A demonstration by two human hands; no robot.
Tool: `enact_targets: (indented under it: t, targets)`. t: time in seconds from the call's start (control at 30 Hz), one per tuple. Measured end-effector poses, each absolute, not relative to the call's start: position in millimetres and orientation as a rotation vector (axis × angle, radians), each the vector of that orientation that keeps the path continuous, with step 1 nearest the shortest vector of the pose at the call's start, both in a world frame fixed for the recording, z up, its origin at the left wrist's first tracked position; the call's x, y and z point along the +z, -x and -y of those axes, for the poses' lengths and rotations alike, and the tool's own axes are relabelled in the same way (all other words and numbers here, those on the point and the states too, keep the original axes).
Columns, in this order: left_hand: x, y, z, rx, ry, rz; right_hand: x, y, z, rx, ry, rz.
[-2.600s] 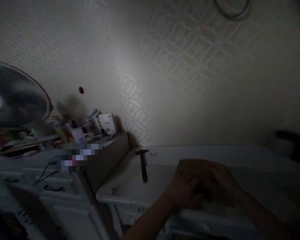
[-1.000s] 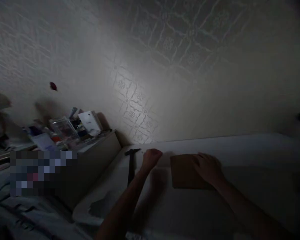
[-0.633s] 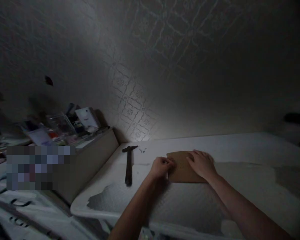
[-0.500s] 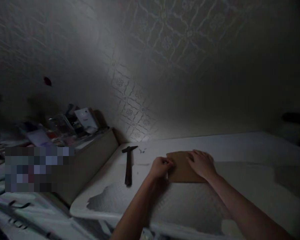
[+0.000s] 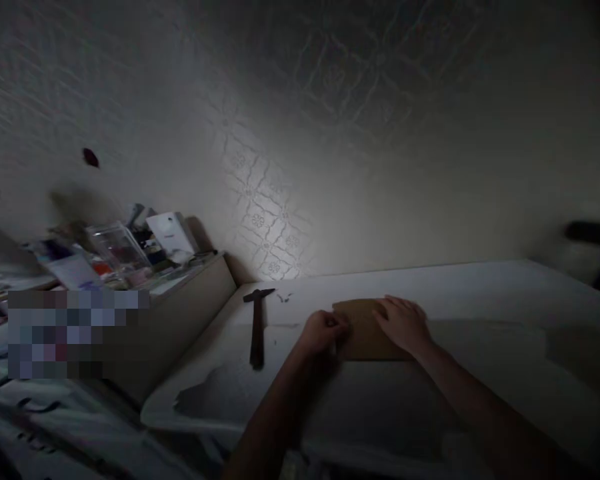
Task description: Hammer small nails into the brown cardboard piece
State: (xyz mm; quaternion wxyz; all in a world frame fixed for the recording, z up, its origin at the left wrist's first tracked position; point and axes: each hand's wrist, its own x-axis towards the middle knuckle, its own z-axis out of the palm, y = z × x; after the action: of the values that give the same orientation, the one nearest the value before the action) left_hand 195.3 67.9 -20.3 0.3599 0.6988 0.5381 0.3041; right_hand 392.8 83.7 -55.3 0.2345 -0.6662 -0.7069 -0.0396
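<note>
Pressing down on a flat brown board [image 5: 363, 328], I have both hands on it where it lies on the white table [image 5: 480, 300], near the table's middle. My right hand [image 5: 403, 323] rests spread and flat on its top face, fingers apart, clamped on nothing. My left hand [image 5: 321, 331] is curled at the board's left edge; in this dim light I cannot tell whether the fingers pinch the edge or something small beside it. The board looks thin, light and fairly stiff, so I judge it would slide easily on the smooth tabletop and is best held by pressing on its face or gripping it at an edge, where a thumb can get underneath.

Just left of my left hand, apart from it, a hammer [image 5: 256, 330] lies on the table with its head toward the wall, and a few small dark bits [image 5: 284, 297] sit near the head. Farther left, a lower cabinet [image 5: 190, 307] carries a clutter of clear containers and a white box [image 5: 170, 235]. Behind everything stands the patterned wall [image 5: 280, 167].
</note>
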Motion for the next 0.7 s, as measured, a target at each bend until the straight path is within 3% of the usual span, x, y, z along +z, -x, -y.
enact_targets:
  t: [0.27, 0.5, 0.7]
  targets:
    - [-12, -178, -69, 0.863, -1.829, -1.506, -62, -395, -90, -0.075, 1.789, 1.915]
    - [1, -109, -51, 0.534, -1.977, -2.524, -64, -397, -93, -0.048, 1.723, 1.877]
    - [-3, -83, -43, 0.306, -1.741, -2.697, -64, -400, -95, -0.034, 1.684, 1.839]
